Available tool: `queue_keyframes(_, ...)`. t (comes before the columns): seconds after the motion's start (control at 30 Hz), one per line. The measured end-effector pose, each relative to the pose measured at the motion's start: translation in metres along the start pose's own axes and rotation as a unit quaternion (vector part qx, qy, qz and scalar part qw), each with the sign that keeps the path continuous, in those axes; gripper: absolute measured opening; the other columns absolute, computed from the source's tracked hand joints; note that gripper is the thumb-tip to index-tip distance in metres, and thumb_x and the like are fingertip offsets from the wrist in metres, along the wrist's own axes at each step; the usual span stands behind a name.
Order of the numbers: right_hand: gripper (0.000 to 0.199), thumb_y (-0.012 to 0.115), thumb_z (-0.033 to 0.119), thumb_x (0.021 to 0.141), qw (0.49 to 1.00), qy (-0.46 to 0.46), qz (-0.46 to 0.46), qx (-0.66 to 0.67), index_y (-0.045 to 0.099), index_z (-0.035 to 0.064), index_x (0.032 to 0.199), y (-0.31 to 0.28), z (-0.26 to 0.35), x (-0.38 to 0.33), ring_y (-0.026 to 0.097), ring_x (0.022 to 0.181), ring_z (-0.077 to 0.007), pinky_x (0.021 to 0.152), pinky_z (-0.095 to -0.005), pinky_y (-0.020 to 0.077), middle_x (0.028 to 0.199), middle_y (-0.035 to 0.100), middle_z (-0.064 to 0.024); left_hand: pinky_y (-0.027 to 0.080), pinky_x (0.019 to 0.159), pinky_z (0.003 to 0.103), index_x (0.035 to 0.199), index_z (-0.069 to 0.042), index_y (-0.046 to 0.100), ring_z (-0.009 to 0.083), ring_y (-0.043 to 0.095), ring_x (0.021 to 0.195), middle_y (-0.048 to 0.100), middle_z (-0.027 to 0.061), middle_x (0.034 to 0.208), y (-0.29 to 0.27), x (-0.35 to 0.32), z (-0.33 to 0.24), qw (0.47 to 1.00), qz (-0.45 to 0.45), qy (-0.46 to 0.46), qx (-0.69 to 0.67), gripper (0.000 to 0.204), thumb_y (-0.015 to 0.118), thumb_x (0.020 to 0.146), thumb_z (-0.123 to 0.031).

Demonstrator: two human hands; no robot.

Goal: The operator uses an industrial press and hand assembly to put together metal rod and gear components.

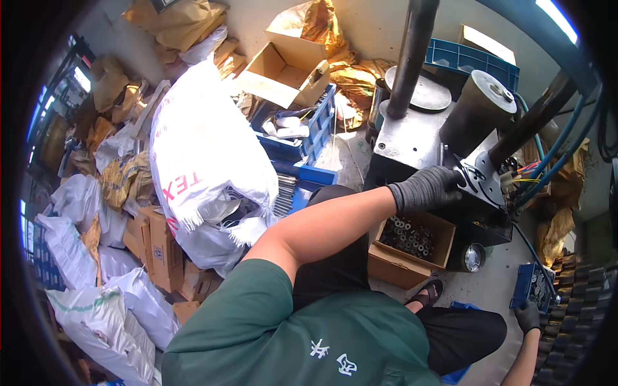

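Grey floor (505, 257) carries a cardboard box (394, 268) below the left gloved fingers (452, 178), a dark canister (458, 256) below and right of them, a black sandal (430, 296) farther below, a blue plastic crate (326, 175) to their left, and a small blue bin (522, 285) just beside the right fingers (525, 310)

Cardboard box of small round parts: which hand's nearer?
Left. The left hand is at the machine, just above the cardboard box in view; the right hand is farther off, lower right, beside a blue bin.
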State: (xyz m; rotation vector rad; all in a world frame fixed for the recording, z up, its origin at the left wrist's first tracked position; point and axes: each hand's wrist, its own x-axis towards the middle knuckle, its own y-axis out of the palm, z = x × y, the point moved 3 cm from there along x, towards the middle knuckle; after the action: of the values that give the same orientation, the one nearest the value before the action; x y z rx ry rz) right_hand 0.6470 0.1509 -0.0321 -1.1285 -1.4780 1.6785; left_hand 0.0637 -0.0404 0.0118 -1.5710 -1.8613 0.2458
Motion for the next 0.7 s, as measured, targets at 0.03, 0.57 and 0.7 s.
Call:
queue_keyframes(0.03,0.026,0.076,0.021,0.076,0.999,-0.039,0.008,0.031,0.069,-0.0016,0.085,-0.026,0.068,0.01,0.069,0.085,-0.0433,0.076,-0.0479,0.0546,0.085,0.07,-0.026,0.056,0.091,0.044,0.118,-0.004,0.069,0.0373,0.071,0.101,0.072,0.0209,0.105,0.0,0.003,-0.002,1.0,-0.001,0.012,0.0,0.034,0.073,0.091,-0.024)
queue_keyframes(0.57,0.02,0.072,0.011,0.092,0.92,-0.203,0.04,0.332,0.074,-0.0029,0.106,0.026,0.256,0.132,0.069,0.08,-0.0175,0.073,-0.0354,0.0542,0.095,0.077,-0.012,0.058,0.081,0.031,0.121,-0.001,0.067,0.0155,0.072,0.09,0.074,0.0096,0.101,-0.156,-0.067,-0.014,0.836,-0.357,0.042,-0.414,0.029,0.068,0.1,-0.02)
queue_keyframes(0.7,0.015,0.065,0.004,0.093,0.911,-0.185,0.064,0.362,0.071,-0.0022,0.105,0.036,0.271,0.128,0.067,0.082,-0.0164,0.075,-0.0342,0.0542,0.094,0.074,-0.0103,0.057,0.077,0.03,0.124,-0.002,0.066,0.0151,0.07,0.086,0.073,0.0087,0.102,-0.133,-0.159,0.111,0.813,-0.436,-0.158,-0.353,0.03,0.067,0.1,-0.02)
